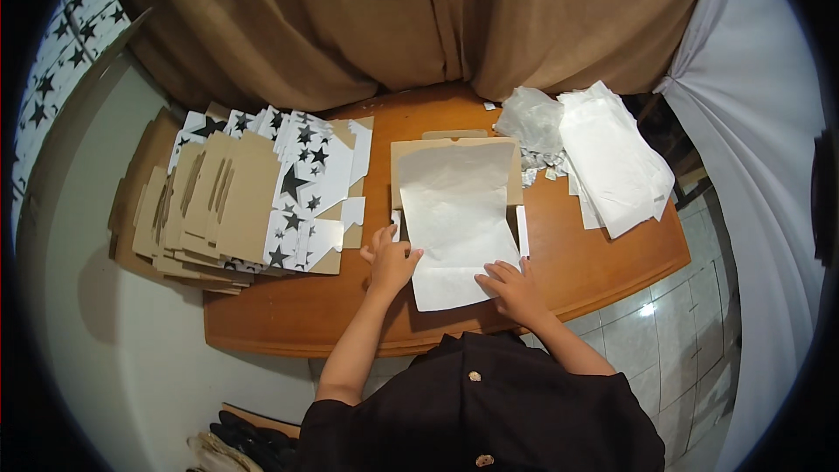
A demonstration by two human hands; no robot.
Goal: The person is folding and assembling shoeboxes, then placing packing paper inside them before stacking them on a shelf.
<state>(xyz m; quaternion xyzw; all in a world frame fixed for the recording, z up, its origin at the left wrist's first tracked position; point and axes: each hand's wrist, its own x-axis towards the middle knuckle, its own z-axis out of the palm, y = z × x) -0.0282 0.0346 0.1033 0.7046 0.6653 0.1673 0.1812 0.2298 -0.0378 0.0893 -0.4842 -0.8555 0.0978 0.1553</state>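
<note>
We work at a wooden surface [350, 315] with one white paper sheet [454, 218] laid in front of us. The sheet lies on one flat cardboard piece [516, 177], whose brown edge shows along the top and the right side, so the cardboard serves as the backing and the sheet is centred over it.

Our left hand [391, 262] rests on the left edge of the sheet near its lower corner, fingers spread and flat, gripping nothing. Our right hand [516, 290] presses on the lower right corner of the sheet, fingers likewise extended and pressing down rather than pinching. We judge that both hands bear on opposite sides in order to keep the sheet smooth and stop it from sliding on the cardboard.

To the left lies one fanned stack of flat cardboard blanks [218, 201], some brown side up, some showing a white face with black stars [306, 179]. The blanks overlap too closely for an exact count; we see at least eight. The stack sits within reach of the left hand, just beside the sheet.

To the right, near the far edge, lies one pile of white sheets [612, 157] and one crumpled clear plastic bag [531, 118], with small paper scraps [537, 168] touching them. Brown curtains [350, 17] hang behind the surface.
</note>
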